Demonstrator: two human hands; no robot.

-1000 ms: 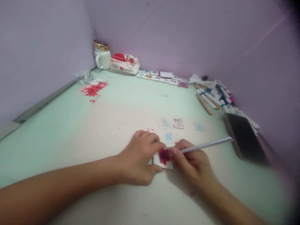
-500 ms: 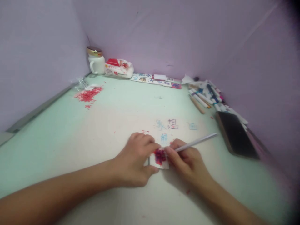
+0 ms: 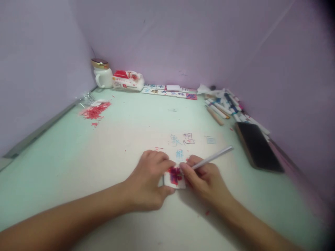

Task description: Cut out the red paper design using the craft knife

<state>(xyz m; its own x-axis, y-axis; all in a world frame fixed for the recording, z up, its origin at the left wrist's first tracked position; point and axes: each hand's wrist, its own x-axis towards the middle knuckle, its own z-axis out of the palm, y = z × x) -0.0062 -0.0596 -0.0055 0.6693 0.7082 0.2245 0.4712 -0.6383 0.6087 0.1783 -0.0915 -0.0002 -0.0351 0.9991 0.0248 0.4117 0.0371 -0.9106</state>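
A small white square block (image 3: 169,182) with a red and dark purple marking on its face lies at the lower middle of the table. My left hand (image 3: 150,177) grips it from the left, fingers along the far edge and thumb at the near edge. In a pen-like hold, my right hand (image 3: 205,176) is closed on a slim pale grey pen-like tool (image 3: 213,157), whose shaft slants up to the right. The tool's working tip meets the block's right side, but fingers and blur hide its shape. Just beyond, coloured characters (image 3: 179,153) are written on the table surface.
Red shavings (image 3: 95,110) are heaped at the left. A lidded white mug (image 3: 103,77), a tissue pack (image 3: 128,81) and a row of character tiles (image 3: 167,92) line the back wall. Several markers (image 3: 220,108) and a black phone (image 3: 259,146) lie at the right.
The whole view has shifted a little, so things sit slightly further left. Both hands keep their hold on the block and tool, with only slight movement at the tip.
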